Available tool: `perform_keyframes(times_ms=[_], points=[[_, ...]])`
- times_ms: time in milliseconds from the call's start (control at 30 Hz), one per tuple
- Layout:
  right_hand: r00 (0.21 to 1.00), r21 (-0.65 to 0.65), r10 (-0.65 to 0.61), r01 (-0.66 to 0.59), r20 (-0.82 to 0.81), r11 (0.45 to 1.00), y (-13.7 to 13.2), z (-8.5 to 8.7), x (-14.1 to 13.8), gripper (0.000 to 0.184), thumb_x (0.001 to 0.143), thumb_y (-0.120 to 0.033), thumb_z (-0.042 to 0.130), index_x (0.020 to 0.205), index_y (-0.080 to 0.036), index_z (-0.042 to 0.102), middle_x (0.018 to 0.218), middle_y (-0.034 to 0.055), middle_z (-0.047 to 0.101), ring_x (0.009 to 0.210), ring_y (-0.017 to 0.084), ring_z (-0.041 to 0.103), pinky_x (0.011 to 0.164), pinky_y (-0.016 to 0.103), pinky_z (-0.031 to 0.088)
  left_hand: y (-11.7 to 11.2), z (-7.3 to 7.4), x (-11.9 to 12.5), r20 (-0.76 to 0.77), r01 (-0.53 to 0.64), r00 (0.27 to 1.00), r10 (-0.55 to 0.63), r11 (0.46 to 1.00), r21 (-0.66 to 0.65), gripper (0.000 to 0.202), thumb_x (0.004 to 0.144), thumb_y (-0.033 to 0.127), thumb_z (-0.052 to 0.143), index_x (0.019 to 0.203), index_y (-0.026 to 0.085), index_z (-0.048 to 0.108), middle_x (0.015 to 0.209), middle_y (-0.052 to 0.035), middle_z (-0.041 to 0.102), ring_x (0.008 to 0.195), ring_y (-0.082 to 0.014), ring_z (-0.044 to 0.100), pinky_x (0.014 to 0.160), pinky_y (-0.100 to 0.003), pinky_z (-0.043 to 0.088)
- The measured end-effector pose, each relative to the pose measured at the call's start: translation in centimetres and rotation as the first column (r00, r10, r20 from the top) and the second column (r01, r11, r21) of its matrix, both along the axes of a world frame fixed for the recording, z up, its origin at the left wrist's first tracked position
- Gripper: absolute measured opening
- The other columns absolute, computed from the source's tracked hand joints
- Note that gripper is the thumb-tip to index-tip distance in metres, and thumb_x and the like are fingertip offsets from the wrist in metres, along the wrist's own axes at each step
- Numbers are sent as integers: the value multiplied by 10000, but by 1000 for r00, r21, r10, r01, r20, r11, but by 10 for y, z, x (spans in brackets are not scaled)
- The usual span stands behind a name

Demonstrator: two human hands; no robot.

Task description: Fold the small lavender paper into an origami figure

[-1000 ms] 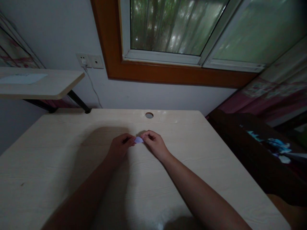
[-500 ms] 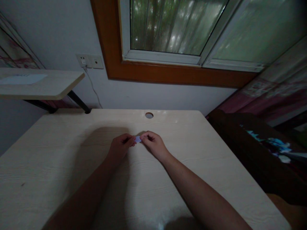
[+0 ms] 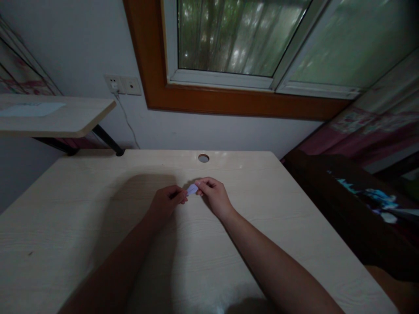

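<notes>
A small piece of pale lilac paper (image 3: 192, 189) is stretched between my two hands, a little above or on the desk; the exact height I cannot tell. My left hand (image 3: 167, 200) pinches its left end between thumb and fingers. At the upper right end, the thumb and fingertips of my right hand (image 3: 214, 194) are closed on it. A thin dark line or fold crosses the paper. Its ends are covered by my fingertips.
Under my hands lies a light wood-grain desk (image 3: 203, 253) with a round cable hole (image 3: 203, 158) near its back edge. A raised shelf (image 3: 94, 114) on black legs carries a white sheet (image 3: 32, 109) at left. A wall socket (image 3: 122, 84) with a plugged-in cable and a window (image 3: 229, 39) are behind.
My right hand has shifted slightly right and my left hand slightly down and right. More of the paper shows between them, and it now slants up toward the right.
</notes>
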State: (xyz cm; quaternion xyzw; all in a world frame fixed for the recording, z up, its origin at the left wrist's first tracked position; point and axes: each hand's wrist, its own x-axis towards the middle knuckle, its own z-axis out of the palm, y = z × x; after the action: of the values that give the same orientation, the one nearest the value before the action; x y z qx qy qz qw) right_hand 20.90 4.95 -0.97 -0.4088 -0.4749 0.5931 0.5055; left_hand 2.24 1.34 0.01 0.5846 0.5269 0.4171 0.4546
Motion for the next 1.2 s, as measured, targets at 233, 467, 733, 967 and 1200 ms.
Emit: perform_keyframes(times_ms=[233,467,733,967,1200], points=[[998,-3,-29,29,-52,1000,3,-4,0,235,741,-399,802,766,-178,727,613,-1,644,553,117,534,575,260,412,0,1,1,-8,26,1000,-27,1000,-13,233,837,382,640,748,177,705,709,-29,713,684,-169,665,683,-275,512],[997,-7,-39,39,-63,999,3,-6,1,227,750,-402,795,768,-184,731,609,-4,646,552,118,536,580,261,414,-1,3,0,-48,-5,999,7,999,48,221,848,355,616,738,179,689,704,-23,700,688,-164,652,678,-262,493],[1000,23,7,-7,30,1000,-2,2,-1,245,765,-414,768,774,-171,736,635,15,669,591,131,572,612,269,446,1,4,2,-81,-37,996,45,995,96,287,880,441,585,813,178,679,708,-11,680,651,-149,604,628,-243,451],[982,147,42,-70,185,987,-11,10,-5,240,836,-417,690,756,-191,710,649,7,648,617,146,585,629,276,460,3,-1,1,-165,16,986,2,994,107,286,848,447,621,790,181,708,719,-10,690,683,-162,610,653,-254,441],[951,279,-125,43,284,959,-7,0,-3,279,925,-427,579,781,-201,658,685,7,623,654,152,582,676,276,454,2,4,0,-191,-14,981,38,992,128,232,825,385,637,742,185,719,671,6,661,669,-157,582,627,-244,413]])
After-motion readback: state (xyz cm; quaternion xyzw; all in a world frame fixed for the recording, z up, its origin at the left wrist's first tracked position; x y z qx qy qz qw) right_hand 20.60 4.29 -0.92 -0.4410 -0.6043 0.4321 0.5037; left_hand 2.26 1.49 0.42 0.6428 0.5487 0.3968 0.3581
